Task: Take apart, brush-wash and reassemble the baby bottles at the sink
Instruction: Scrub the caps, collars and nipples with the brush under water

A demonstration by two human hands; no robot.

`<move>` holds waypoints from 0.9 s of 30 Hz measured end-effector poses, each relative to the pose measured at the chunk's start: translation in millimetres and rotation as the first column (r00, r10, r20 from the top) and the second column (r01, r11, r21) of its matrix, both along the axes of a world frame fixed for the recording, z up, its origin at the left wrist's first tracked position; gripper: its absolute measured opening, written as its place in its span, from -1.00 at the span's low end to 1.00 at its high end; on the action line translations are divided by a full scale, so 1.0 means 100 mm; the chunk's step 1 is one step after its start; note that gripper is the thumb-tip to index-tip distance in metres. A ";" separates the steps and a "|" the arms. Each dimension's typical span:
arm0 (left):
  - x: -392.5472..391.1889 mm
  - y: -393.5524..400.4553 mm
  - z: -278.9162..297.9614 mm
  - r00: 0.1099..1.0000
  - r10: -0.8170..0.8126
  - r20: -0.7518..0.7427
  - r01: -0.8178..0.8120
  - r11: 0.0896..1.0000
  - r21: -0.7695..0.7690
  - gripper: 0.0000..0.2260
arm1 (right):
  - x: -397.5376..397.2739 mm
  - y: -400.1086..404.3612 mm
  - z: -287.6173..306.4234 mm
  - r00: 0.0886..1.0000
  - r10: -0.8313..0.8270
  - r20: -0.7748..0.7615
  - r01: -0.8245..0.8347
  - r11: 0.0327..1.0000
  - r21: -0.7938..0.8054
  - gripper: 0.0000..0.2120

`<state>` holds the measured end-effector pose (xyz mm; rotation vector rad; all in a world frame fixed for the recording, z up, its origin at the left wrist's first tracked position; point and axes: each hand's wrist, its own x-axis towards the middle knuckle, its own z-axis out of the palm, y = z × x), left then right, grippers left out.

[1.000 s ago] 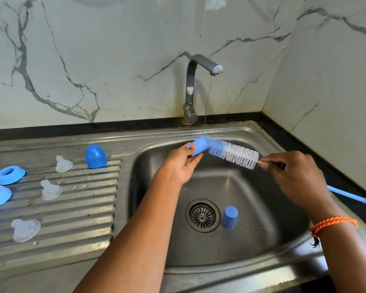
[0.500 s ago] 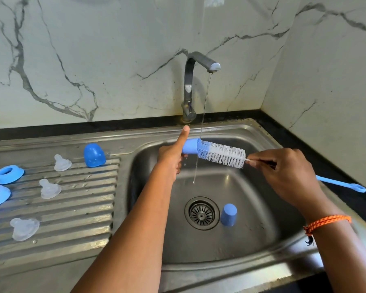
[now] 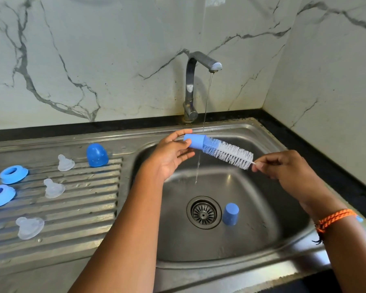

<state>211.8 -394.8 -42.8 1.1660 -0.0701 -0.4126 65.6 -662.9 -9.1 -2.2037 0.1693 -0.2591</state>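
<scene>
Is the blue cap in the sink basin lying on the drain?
No, the cap stands beside the drain, to its right.

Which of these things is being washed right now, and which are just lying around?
In use: blue cap in left hand; bottle brush in right hand; running tap.
Lying about: second cap in sink; dome cover, three teats, two rings on drainboard.

Both arms out; left hand [image 3: 171,154] & right hand [image 3: 283,169] fingers curled, pinching.
</scene>
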 end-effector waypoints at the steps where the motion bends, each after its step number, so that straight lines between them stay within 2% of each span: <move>1: 0.01 0.03 -0.01 1.000 -0.003 0.007 0.004 1.000 -0.018 -0.68 | 0.00 0.01 0.00 1.000 0.015 -0.023 -0.014 1.000 0.009 -0.78; 4: 0.03 0.06 -0.02 1.000 0.011 0.014 -0.011 1.000 -0.003 -0.65 | -0.01 0.07 0.00 0.998 0.055 -0.014 -0.056 0.993 -0.108 -0.80; 6: 0.04 0.05 -0.03 0.999 0.035 0.013 -0.036 0.999 0.034 -0.72 | -0.04 0.10 0.02 0.996 0.065 0.064 -0.048 0.969 -0.241 -0.84; 8: 0.04 0.04 -0.04 0.997 0.076 0.013 -0.077 0.989 0.129 -0.87 | -0.07 0.12 0.04 0.991 0.051 0.123 -0.005 0.938 -0.348 -0.88; 9: 0.03 0.02 -0.03 0.994 0.111 0.009 -0.110 0.977 0.182 -0.87 | -0.09 0.13 0.06 0.989 0.037 0.146 0.021 0.926 -0.377 -0.89; 12: 0.04 0.00 -0.02 0.967 0.256 -0.014 -0.240 0.923 0.302 -0.56 | -0.12 0.15 0.08 0.971 0.025 0.237 0.080 0.902 -0.425 -0.86; 15: 0.03 0.01 -0.02 0.943 0.333 -0.029 -0.298 0.879 0.373 -0.38 | -0.13 0.14 0.09 0.956 0.002 0.293 0.128 0.898 -0.422 -0.83; 18: -0.01 0.00 0.00 0.964 0.265 -0.028 -0.241 0.912 0.332 -0.40 | -0.12 0.14 0.09 0.958 -0.014 0.287 0.144 0.887 -0.438 -0.84; 21: -0.05 -0.10 0.03 0.983 0.185 0.020 -0.184 0.953 0.240 -0.60 | -0.08 0.15 0.06 0.980 -0.025 0.195 0.107 0.900 -0.422 -0.87; 24: -0.05 -0.16 0.03 0.991 0.112 0.072 -0.122 0.981 0.152 -0.86 | -0.03 0.10 0.03 0.994 -0.032 0.105 0.062 0.954 -0.293 -0.88; 27: -0.04 -0.17 0.01 0.990 0.116 0.080 -0.123 0.989 0.082 -0.69 | 0.00 0.04 0.00 0.998 -0.048 0.032 0.054 0.978 -0.200 -0.81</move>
